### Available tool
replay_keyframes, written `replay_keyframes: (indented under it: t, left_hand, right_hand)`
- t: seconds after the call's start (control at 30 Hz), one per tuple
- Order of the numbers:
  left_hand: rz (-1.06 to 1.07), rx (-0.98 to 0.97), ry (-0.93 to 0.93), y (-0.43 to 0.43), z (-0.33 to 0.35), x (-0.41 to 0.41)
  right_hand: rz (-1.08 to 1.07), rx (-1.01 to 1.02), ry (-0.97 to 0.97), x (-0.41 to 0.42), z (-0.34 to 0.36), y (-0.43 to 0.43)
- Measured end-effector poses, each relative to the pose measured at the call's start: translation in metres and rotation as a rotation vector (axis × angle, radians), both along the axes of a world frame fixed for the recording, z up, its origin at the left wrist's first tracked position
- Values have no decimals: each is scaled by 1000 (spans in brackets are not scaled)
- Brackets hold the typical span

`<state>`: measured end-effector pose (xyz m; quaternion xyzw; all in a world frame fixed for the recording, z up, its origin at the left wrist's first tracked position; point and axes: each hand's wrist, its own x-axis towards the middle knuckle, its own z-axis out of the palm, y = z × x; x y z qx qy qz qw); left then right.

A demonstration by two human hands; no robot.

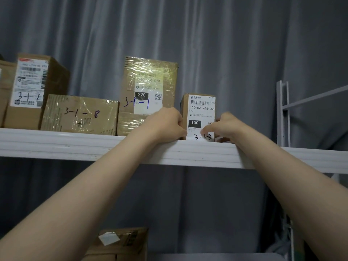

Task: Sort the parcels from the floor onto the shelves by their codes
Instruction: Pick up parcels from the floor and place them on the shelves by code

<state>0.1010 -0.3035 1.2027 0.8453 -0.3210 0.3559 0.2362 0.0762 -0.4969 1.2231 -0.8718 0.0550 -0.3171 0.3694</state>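
A small upright cardboard parcel (199, 108) with a white label marked 3-1-3 stands on the top white shelf (75, 144), near its front edge. My left hand (165, 125) grips the parcel's left side with curled fingers. My right hand (224, 127) holds its right side, thumb across the label's lower part. Left of it on the same shelf stand a tall taped parcel marked 3-1-1 (148, 87), a low one marked 3-1-8 (79, 113) and one marked 3-1-7 (32, 89).
A grey curtain hangs behind the shelf. Another cardboard box (120, 243) sits on the lower shelf at the bottom centre. A white metal rack frame (282, 113) rises at the right. Shelf space right of the 3-1-3 parcel holds nothing visible.
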Motion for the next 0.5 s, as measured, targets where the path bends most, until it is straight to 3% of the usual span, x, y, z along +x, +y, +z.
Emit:
replay_keyframes:
  t: [0.5]
  left_hand:
    - [20,-10,-6,-2,1,6]
  right_hand:
    - [-18,-63,-45,6,-1,0]
